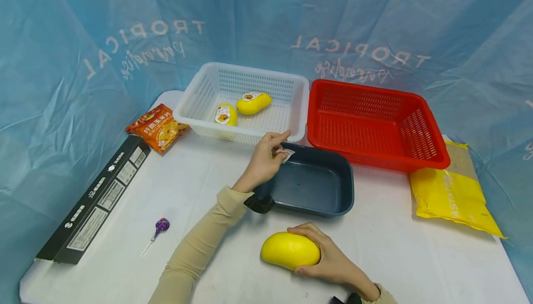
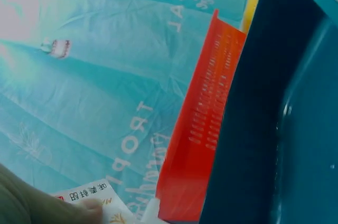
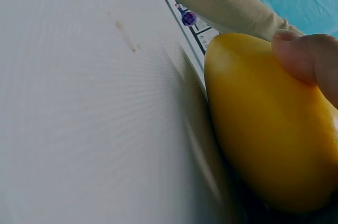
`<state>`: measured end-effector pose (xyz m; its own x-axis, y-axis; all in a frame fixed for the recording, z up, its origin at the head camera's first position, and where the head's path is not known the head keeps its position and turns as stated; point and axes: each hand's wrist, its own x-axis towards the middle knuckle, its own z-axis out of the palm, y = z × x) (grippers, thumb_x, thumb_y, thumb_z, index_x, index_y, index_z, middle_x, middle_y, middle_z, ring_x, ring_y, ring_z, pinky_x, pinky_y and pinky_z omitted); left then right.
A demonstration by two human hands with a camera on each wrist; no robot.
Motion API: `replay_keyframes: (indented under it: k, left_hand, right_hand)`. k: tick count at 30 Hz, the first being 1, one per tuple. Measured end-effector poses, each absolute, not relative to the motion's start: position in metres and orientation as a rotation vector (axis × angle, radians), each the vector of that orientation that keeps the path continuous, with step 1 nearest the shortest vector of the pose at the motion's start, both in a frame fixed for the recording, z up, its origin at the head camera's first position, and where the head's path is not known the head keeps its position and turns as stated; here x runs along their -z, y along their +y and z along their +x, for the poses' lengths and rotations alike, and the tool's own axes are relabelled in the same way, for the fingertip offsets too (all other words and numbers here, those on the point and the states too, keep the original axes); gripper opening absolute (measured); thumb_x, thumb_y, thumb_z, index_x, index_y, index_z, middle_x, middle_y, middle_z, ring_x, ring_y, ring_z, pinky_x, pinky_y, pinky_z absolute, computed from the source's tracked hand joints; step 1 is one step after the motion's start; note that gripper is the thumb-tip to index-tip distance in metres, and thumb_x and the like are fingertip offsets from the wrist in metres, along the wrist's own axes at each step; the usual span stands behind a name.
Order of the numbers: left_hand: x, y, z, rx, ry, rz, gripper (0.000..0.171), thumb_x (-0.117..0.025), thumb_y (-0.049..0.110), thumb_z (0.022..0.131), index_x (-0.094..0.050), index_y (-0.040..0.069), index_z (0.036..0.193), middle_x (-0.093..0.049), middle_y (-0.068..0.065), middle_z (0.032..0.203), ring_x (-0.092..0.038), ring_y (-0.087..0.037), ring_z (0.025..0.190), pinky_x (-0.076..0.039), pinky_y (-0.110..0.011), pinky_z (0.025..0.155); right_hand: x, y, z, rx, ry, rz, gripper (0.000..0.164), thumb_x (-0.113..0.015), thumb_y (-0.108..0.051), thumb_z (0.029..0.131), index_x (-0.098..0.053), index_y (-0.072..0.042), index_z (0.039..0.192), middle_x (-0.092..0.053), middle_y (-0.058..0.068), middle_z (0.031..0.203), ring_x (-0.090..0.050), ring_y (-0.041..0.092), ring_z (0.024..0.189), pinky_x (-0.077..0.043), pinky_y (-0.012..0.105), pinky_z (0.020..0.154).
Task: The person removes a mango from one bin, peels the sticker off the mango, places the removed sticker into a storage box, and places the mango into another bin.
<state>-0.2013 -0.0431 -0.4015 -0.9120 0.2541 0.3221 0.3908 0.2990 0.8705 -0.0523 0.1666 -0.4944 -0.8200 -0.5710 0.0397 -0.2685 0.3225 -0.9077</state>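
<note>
My right hand [image 1: 329, 257] grips a yellow mango [image 1: 289, 251] at its right end, low over the front of the table. In the right wrist view the thumb presses along the mango's [image 3: 269, 123] smooth skin. Between the thumb and fingers of my left hand [image 1: 264, 160] is a small white printed sticker [image 1: 285, 154]. That hand is above the left rim of a dark blue basin [image 1: 308, 186], whose floor is bare. Printing shows on the sticker [image 2: 100, 197] in the left wrist view. Two mangoes with stickers, one of them [image 1: 254, 103] farther back, lie in the white basket [image 1: 291, 82].
A red basket [image 1: 374, 156] stands right of the white one, beside a yellow packet [image 1: 454, 197]. On the left are an orange snack bag [image 1: 158, 127], a long black box [image 1: 97, 197] and a purple lollipop [image 1: 161, 225]. A blue curtain [image 1: 258, 26] hangs behind the table.
</note>
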Motion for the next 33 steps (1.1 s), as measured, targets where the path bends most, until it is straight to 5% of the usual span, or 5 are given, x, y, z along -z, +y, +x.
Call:
replay_keyframes:
  k: [5,12,20,33]
  left_hand:
    - [0.402,-0.044,-0.202,1.666,-2.488,-0.529,0.039,-0.063,-0.002,0.090,-0.062,0.002,0.129,-0.061,-0.013,0.093,-0.057,-0.022,0.083,-0.051,-0.024,0.078]
    - [0.404,-0.046,-0.205,1.559,-2.566,-0.575,0.026,-0.067,0.003,0.089,-0.072,0.006,0.114,-0.060,-0.010,0.087,-0.055,-0.018,0.076,-0.045,-0.019,0.067]
    - [0.411,-0.051,-0.213,1.550,-2.774,-0.700,0.048,-0.060,-0.009,0.088,-0.058,0.007,0.133,-0.059,-0.017,0.118,-0.062,-0.024,0.090,-0.053,-0.023,0.069]
    - [0.418,-0.052,-0.219,1.304,-2.972,-0.997,0.052,-0.053,-0.007,0.090,-0.054,0.015,0.137,-0.050,-0.007,0.141,-0.055,-0.018,0.087,-0.040,-0.017,0.060]
  right_hand:
    - [0.495,0.167,-0.052,1.493,2.302,-0.760,0.068,-0.082,-0.026,0.076,-0.053,-0.019,0.137,-0.055,-0.007,0.129,-0.054,0.011,0.113,-0.045,0.027,0.097]
    - [0.495,0.167,-0.054,1.469,2.329,-0.770,0.068,-0.082,-0.028,0.076,-0.053,-0.019,0.137,-0.055,-0.007,0.129,-0.054,0.010,0.113,-0.045,0.027,0.097]
    - [0.495,0.166,-0.054,1.480,2.327,-0.809,0.068,-0.082,-0.027,0.076,-0.053,-0.018,0.137,-0.055,-0.006,0.129,-0.054,0.011,0.113,-0.045,0.027,0.098]
    - [0.496,0.166,-0.053,1.475,2.335,-0.817,0.069,-0.082,-0.029,0.076,-0.052,-0.020,0.137,-0.054,-0.007,0.132,-0.052,0.011,0.118,-0.044,0.029,0.100]
